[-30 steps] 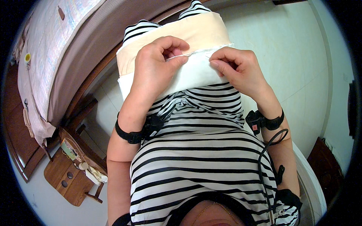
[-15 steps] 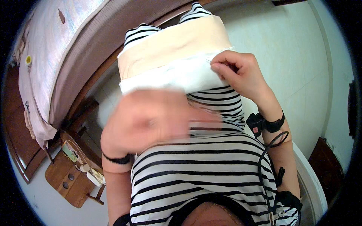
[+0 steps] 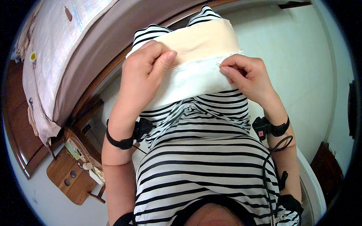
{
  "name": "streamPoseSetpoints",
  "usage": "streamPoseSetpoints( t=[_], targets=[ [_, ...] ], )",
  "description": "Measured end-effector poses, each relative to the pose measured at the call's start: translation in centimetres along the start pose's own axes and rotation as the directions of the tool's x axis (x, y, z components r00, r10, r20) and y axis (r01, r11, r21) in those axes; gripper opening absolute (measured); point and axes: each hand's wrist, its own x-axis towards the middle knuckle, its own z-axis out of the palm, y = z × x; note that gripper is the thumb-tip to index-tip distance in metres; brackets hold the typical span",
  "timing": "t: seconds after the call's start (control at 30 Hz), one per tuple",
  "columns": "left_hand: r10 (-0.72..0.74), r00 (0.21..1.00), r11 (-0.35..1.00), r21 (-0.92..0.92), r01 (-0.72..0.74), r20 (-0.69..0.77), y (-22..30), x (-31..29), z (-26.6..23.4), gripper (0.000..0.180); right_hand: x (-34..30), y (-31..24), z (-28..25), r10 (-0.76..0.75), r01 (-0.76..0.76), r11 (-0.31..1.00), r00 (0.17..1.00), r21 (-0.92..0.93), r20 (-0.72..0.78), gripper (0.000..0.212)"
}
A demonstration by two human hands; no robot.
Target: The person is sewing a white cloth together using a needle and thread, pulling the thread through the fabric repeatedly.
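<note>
Across my lap lies a piece of cloth in two bands: a beige fabric strip (image 3: 203, 39) on the far side and a white fabric strip (image 3: 184, 81) nearer me. A stitched seam runs between them. My right hand (image 3: 247, 75) pinches a thin needle (image 3: 218, 64) at the right end of this seam; any thread is too fine to make out. Over the left part of the cloth, my left hand (image 3: 145, 73) is closed, thumb pressed against the curled forefinger. Whatever it pinches is hidden.
A bed with a pale cover (image 3: 75, 49) stands at the left, a yellow roll (image 3: 33, 56) on it. Below it is a wooden stool (image 3: 69, 177) with small items. Black straps with small devices circle both wrists, and a black cable (image 3: 265, 165) runs along my right arm.
My left hand, blurred over my belly before, has moved forward onto the left part of the cloth. The right hand keeps its pinch at the seam's right end.
</note>
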Motion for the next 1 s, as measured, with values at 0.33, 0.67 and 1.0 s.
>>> streamPoseSetpoints(
  t=[0.33,0.67,1.0],
  targets=[
    [-0.059,0.975,0.998,-0.022,0.065,0.213,1.2,0.9,1.7,0.010,0.0,0.0,-0.2,0.009,-0.009,1.000,1.000,0.001,-0.006,0.007],
    [-0.080,0.971,0.996,0.049,0.070,0.224,1.5,1.0,2.2,0.014,0.0,0.5,0.1,-0.043,0.042,0.999,0.997,-0.026,-0.057,0.007],
    [-0.148,0.957,0.989,0.009,0.151,0.249,0.2,1.5,2.6,0.013,0.1,0.4,-0.2,-0.026,0.025,0.999,0.999,-0.040,-0.025,0.007]
  ],
)
